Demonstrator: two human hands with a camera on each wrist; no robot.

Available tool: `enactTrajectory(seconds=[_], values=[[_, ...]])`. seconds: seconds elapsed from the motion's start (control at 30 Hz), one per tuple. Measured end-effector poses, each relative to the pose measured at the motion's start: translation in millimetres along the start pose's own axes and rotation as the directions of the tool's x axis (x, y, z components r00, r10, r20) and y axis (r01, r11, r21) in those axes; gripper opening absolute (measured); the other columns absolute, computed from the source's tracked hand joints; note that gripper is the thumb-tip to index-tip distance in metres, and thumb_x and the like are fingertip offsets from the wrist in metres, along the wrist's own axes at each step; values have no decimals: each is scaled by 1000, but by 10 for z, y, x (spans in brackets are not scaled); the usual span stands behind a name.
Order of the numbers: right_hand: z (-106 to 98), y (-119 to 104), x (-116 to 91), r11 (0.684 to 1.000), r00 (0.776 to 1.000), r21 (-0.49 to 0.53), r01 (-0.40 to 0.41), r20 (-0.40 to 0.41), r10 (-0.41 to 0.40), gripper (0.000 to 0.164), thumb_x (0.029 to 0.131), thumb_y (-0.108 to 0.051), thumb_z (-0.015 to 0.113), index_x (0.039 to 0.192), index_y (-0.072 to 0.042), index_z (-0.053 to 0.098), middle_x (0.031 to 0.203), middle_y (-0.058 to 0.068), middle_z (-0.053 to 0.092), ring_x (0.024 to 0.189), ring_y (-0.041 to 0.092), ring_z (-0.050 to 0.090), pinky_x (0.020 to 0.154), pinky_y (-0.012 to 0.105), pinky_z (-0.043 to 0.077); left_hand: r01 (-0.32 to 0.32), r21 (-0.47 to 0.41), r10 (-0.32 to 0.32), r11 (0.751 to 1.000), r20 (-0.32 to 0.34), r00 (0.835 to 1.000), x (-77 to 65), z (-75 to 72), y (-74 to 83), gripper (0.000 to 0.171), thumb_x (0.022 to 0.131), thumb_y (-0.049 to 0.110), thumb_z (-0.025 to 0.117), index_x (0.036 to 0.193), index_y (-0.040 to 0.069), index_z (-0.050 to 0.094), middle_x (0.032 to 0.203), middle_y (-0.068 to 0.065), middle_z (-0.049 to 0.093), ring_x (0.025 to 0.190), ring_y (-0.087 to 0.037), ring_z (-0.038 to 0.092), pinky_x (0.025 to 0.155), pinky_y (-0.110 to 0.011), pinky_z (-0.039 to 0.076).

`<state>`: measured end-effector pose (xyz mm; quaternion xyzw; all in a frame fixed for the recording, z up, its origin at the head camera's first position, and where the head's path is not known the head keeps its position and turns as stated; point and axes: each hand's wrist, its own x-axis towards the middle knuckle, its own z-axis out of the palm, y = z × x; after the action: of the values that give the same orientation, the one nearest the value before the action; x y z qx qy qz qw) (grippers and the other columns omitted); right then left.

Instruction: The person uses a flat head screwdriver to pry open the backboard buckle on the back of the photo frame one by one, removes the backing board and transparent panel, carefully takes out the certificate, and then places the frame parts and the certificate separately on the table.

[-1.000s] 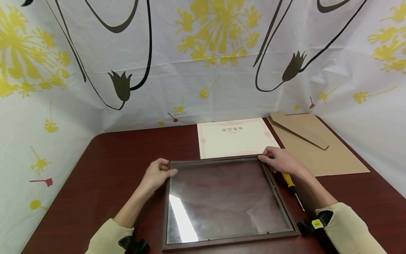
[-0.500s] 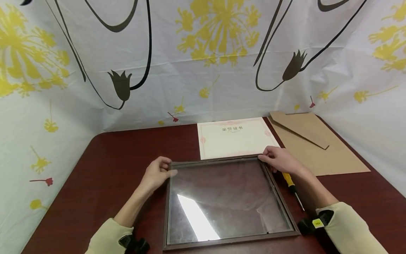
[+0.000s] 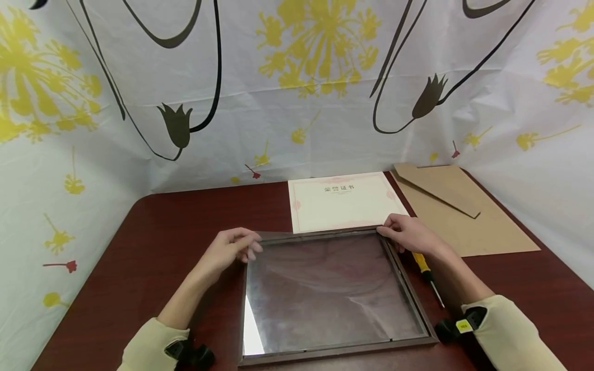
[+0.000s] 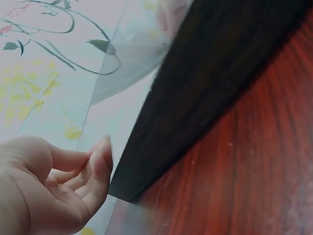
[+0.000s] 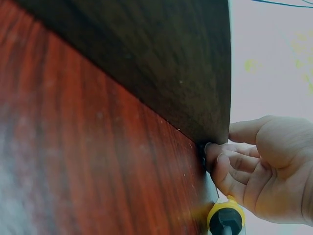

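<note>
A brown picture frame [image 3: 339, 351] lies on the table in the head view. Over its opening is a clear sheet [image 3: 275, 235], whose far left part sticks out past the frame's far edge. At that corner my left hand [image 3: 230, 247] pinches the sheet between thumb and fingers. The left wrist view shows the clear sheet [image 4: 110, 73] raised a little from the dark frame side [image 4: 195, 83], with the left hand [image 4: 63, 188] on its edge. My right hand [image 3: 408, 233] grips the frame's far right corner, thumb on top and fingers against the outer side.
Behind the frame lies a cream certificate [image 3: 343, 208]. Brown backing board [image 3: 492, 232] with a folded-up flap covers the table's right rear. A yellow-handled screwdriver [image 3: 423, 264] lies beside the frame's right side, under the right forearm. Patterned cloth [image 3: 278, 118] hangs behind the dark red table [image 3: 116, 273].
My left hand has shifted its fingers from the frame's corner to a pinch on the clear sheet, whose left end has shifted up. The light reflection has moved. The right hand stays put.
</note>
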<state>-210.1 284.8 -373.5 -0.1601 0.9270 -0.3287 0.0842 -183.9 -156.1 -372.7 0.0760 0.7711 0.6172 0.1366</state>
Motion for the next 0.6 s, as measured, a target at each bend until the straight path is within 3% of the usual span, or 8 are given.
enactTrajectory(seconds=[0.13, 0.2, 0.3, 0.4, 0.47, 0.6], values=[[-1, 3, -4, 1000, 1000, 2, -8, 2, 8, 26, 104, -30, 59, 95, -6, 59, 61, 0, 53, 54, 19, 57, 53, 31, 45, 66, -119, -59, 991, 58, 997, -9, -20, 22, 33, 110, 18, 44, 120, -11, 55, 94, -14, 75, 72, -14, 70, 66, -25, 54], [-1, 5, -7, 1000, 1000, 7, -11, 3, 11, 26, 104, -30, 59, 95, -6, 59, 61, 0, 53, 54, 19, 57, 53, 31, 45, 101, -128, -92, 987, 73, 993, -13, -27, 26, 33, 109, 21, 46, 121, -9, 54, 92, -11, 75, 69, -13, 67, 66, -25, 54], [1, 8, -6, 1000, 1000, 14, -9, 0, 9, 25, 104, -29, 59, 95, -6, 59, 61, 0, 53, 54, 20, 57, 53, 31, 45, 126, -90, -116, 988, 110, 987, -19, -36, 27, 32, 104, 21, 57, 122, -5, 50, 95, -11, 75, 76, -13, 67, 70, -28, 55], [3, 9, -6, 1000, 1000, 21, -9, -3, 9, 25, 104, -29, 59, 95, -6, 59, 61, 0, 53, 53, 20, 57, 53, 31, 46, 113, -29, -108, 993, 150, 983, -27, -47, 20, 43, 96, 17, 70, 124, -5, 46, 99, -13, 74, 85, -16, 67, 73, -32, 56], [4, 7, -5, 1000, 1000, 27, -11, -5, 11, 25, 104, -28, 59, 94, -5, 59, 61, 0, 53, 53, 20, 57, 53, 32, 47, 95, 10, -95, 995, 171, 981, -29, -57, 10, 46, 93, 16, 73, 124, -8, 49, 101, -14, 75, 89, -18, 67, 74, -33, 57], [4, -1, 0, 999, 1000, 38, -20, 0, 20, 25, 104, -28, 59, 95, -5, 59, 61, 1, 53, 54, 21, 57, 53, 32, 47, 65, 57, -74, 996, 189, 979, -31, -83, 6, 35, 94, 16, 72, 115, -10, 61, 96, -13, 74, 85, -18, 65, 71, -33, 58]])
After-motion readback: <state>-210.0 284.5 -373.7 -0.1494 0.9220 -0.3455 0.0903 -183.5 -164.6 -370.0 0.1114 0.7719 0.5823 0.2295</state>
